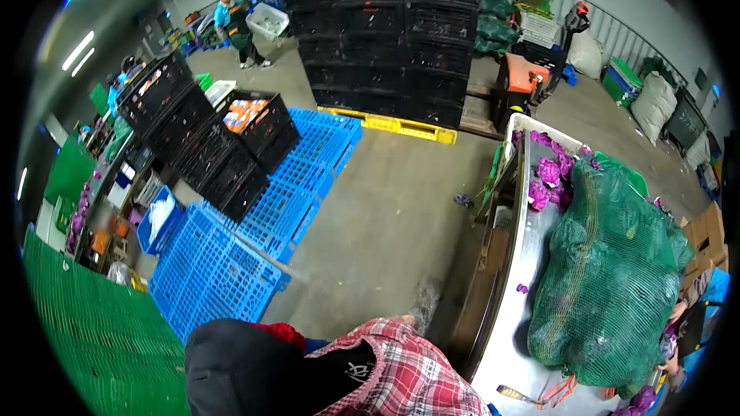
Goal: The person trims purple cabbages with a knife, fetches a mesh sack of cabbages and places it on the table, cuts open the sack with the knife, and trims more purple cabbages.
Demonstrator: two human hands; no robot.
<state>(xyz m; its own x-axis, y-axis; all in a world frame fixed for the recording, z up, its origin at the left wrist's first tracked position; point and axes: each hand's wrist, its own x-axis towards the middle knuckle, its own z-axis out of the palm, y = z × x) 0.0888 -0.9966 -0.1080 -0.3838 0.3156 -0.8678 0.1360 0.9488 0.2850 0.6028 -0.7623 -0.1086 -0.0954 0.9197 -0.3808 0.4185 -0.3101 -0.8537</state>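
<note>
Left hand: out of our view; clenched or released, we cannot tell.
Right hand (pixel 406 319): a sliver past our plaid sleeve (pixel 420 366); its grip we cannot tell.
Green mesh sack (pixel 617 285): on the table (pixel 505 366), toward its right edge.
Purple cabbages (pixel 549 172): table's far end.

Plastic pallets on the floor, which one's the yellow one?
The yellow pallet is under the wide wall of black crates; the blue pallets are closer, over on the left.
</note>
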